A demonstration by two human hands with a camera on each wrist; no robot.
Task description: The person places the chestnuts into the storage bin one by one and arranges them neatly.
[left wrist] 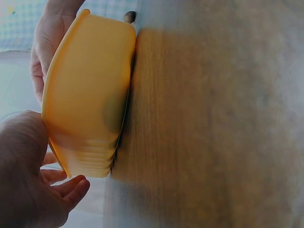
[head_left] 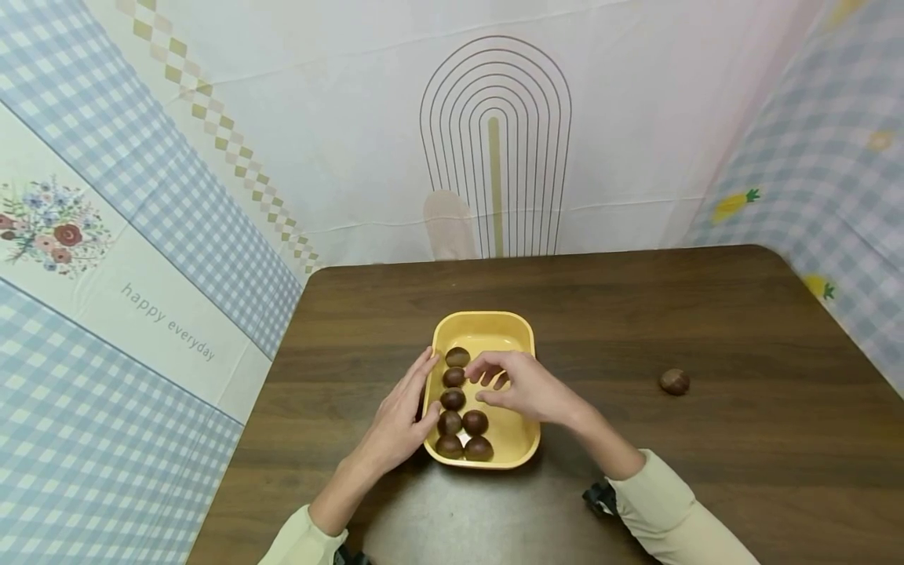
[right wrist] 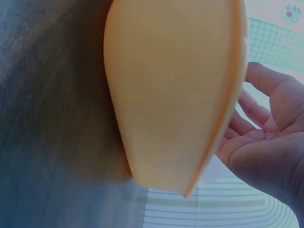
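A yellow tray [head_left: 519,439] stands on the table, with several brown chestnuts [head_left: 478,449] grouped along its left side and near end. My left hand [head_left: 399,420] rests at the tray's left rim, its fingers nearly straight along the outer side and its thumb over the edge. In the left wrist view, the fingertips [left wrist: 78,187] extend past the tray's end. Over the tray's middle hovers my right hand [head_left: 526,388], thumb and curved fingers apart with nothing between them. Close by its fingertips lies one chestnut [head_left: 454,377] of the left row.
A lone chestnut [head_left: 674,382] lies on the dark wooden table [head_left: 607,314], well right of the tray. Patterned cloth [head_left: 339,141] hangs behind the table, and blue checked cloth [head_left: 92,392] covers the left side. Dark wrist bands show at both sleeves [head_left: 657,494].
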